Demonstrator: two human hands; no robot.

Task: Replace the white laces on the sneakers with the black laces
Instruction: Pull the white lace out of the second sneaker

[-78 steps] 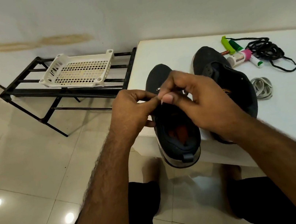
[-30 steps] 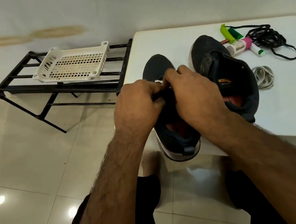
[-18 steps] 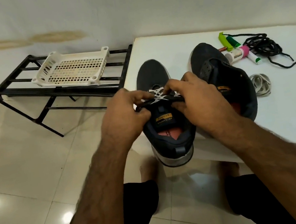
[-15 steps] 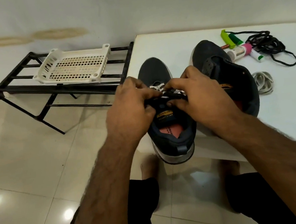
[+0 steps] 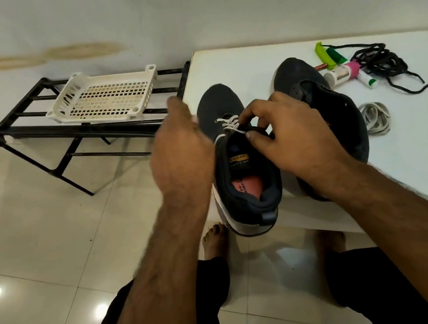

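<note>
Two hands were bunched together over the top of the near sneaker [image 5: 237, 158] half a second ago; now they have come apart. The left hand [image 5: 180, 150] has let go and swung out to the left side of the shoe; its fingers look loose and straight, and it holds nothing, though it is a bit blurry. The right hand [image 5: 289, 134] stays on the shoe; its thumb and first finger pinch the shoe's top edge, or the lace right there; I cannot tell which.

With the left hand out of the way, the white lace [image 5: 229, 124] shows; it is crossed through only the lowest few holes near the toe, and the holes higher up look bare; so I think this lace is partly pulled out and the rest comes next.

One more sneaker [image 5: 320, 118] sits just to the right on the white table [image 5: 415, 159]; it has no lace in it that I can see. A loose white lace [image 5: 375, 118] lies in a small heap beside that shoe; the black laces [image 5: 379, 65] lie in a tangle far back on the table, near some small tubes [image 5: 344, 73], and nobody touches them.

So the job is about half way through the taking-out part; no black lace is in yet.
</note>
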